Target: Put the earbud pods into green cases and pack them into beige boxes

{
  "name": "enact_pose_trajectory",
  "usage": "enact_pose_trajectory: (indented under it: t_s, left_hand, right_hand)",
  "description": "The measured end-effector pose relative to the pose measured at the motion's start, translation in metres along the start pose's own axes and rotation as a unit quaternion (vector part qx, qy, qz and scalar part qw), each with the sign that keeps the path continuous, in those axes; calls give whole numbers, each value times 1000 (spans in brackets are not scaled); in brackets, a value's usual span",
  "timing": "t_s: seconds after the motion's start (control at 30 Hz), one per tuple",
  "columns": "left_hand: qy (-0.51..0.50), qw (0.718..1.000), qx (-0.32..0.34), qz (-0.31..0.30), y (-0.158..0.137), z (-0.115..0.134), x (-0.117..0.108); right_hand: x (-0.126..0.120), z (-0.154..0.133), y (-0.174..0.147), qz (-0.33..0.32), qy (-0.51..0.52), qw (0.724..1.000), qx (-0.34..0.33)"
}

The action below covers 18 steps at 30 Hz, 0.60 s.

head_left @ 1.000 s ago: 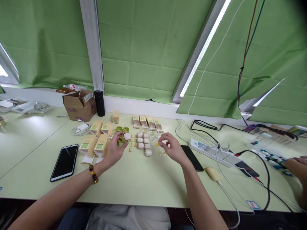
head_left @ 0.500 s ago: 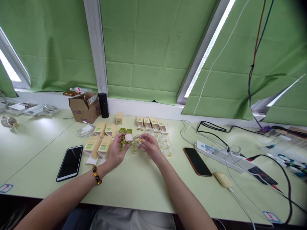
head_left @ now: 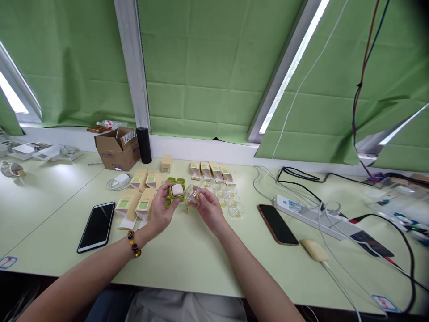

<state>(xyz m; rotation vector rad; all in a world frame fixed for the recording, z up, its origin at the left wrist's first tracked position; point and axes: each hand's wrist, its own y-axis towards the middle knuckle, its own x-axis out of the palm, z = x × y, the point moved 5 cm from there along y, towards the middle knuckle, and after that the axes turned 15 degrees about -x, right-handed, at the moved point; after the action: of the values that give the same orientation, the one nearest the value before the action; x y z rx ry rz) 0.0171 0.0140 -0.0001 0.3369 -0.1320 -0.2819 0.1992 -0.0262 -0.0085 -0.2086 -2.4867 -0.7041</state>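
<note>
Nearest us: cream rounded plastic device point(head_left: 315, 249) on a white cable, then black phone with a pale frame point(head_left: 96, 226) at left and black phone with a brown edge point(head_left: 277, 224) at right.

Past those, our left hand point(head_left: 161, 210) grips a small olive-green holder point(head_left: 175, 197) with a pale pink rounded block point(head_left: 177, 189) in it. Our right hand point(head_left: 209, 206) pinches a clear plastic shell point(head_left: 192, 193) just beside it; can't tell if they touch.

Risks: tilt the holder and the block could drop out. Squeeze the thin shell too hard and it may flex or pop loose. Tiny yellow tags point(head_left: 187, 209) below could get swept by a low wrist. Loose clear shells point(head_left: 236, 210) right of our fingers are hard to see, easy to knock.

Farther: beige cartons with green labels point(head_left: 217, 174), brown cardboard box point(head_left: 117, 152).
</note>
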Motion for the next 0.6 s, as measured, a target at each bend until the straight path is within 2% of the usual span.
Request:
enact_pose_trajectory:
  t_s: [0.23, 0.37, 0.6]
  left_hand:
    - [3, 1000, 1, 10, 0, -1, 0]
    - [11, 1000, 2, 15, 0, 0, -1]
    - [26, 1000, 3, 9, 0, 2, 0]
  right_hand:
    - [2, 2, -3, -14, 41, 997, 65]
    - [1, 2, -2, -2, 62, 995, 76]
    - [8, -18, -5, -13, 65, 993, 101]
